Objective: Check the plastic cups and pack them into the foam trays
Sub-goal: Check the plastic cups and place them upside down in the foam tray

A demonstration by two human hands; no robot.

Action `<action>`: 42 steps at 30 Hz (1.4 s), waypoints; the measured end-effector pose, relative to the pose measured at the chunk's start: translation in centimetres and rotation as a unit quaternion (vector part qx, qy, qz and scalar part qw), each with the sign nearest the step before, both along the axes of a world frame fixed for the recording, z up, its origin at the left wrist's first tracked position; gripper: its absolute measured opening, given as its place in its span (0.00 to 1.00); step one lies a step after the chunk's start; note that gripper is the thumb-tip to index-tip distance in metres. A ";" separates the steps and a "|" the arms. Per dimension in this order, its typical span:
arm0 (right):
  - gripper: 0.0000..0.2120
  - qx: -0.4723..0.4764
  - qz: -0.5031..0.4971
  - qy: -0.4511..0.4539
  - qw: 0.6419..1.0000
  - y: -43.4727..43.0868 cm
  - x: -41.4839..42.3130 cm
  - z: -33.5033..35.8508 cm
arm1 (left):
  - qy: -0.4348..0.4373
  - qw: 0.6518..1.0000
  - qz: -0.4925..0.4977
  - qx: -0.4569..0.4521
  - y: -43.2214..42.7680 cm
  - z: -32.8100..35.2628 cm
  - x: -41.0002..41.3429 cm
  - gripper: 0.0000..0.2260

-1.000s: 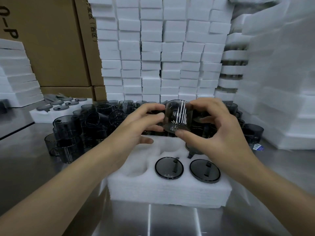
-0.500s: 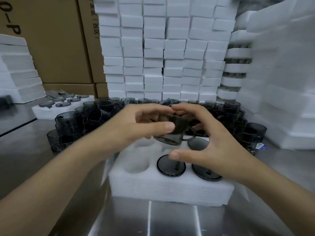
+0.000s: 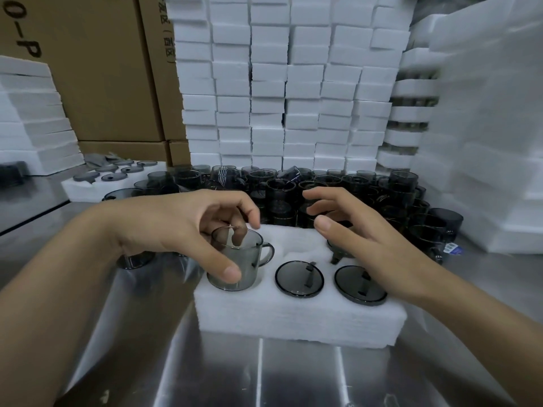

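We find the left hand (image 3: 182, 230) clamped on one smoky grey plastic cup (image 3: 235, 259): the thumb (image 3: 226, 271) presses the near outer wall and at least one finger hooks over the rim into the bowl. The cup stands at the front-left pocket of the foam tray (image 3: 293, 315), its base at the pocket mouth and most of its body above the foam. Its long axis runs vertical or close to it, with the mouth up. The handle (image 3: 266, 254) points to the right, toward the middle of the tray. The right hand (image 3: 361, 239) hovers over the back-right part of the tray with its fingers apart and loosely bent, holding nothing. A further cup lies partly hidden beneath it, and we cannot tell how that one sits. Two seated cups fill the front-middle pocket (image 3: 299, 279) and the front-right pocket (image 3: 360, 284), showing as dark discs level with the foam. We cannot tell whether mouth or base faces up. The tray rests on a steel table (image 3: 264, 377). Just behind it lies a dense pile of loose cups (image 3: 352, 189). Stacked foam blocks (image 3: 293, 83) rise behind the pile, and cardboard boxes (image 3: 102, 69) stand at back left. A second tray (image 3: 88, 188) holding dark discs sits at far left.
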State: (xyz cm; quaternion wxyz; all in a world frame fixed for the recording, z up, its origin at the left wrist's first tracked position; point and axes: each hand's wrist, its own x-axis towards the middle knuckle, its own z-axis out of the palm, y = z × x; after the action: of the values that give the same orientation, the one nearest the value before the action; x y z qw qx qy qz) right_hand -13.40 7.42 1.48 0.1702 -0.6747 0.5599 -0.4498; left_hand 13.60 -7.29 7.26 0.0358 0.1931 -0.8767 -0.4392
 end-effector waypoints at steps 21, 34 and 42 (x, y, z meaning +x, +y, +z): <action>0.23 0.004 0.001 -0.001 1.000 -0.1 0.0 -0.1 | 0.059 0.996 0.012 -0.072 0.0 -0.5 -1.5 0.17; 0.22 0.005 -0.002 0.003 1.000 0.0 0.2 0.0 | 0.000 0.997 -0.017 -0.072 -0.5 -1.0 -1.9 0.12; 0.23 0.002 -0.002 0.001 1.000 -0.1 0.1 0.0 | 0.007 0.999 -0.022 -0.046 -1.4 -0.9 -0.6 0.22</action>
State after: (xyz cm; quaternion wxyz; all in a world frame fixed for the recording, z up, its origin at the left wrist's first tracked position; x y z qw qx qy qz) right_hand -13.29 7.32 1.45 0.1699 -0.6738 0.5621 -0.4485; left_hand 13.01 -8.70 6.38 0.0412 0.1684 -0.8998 -0.4004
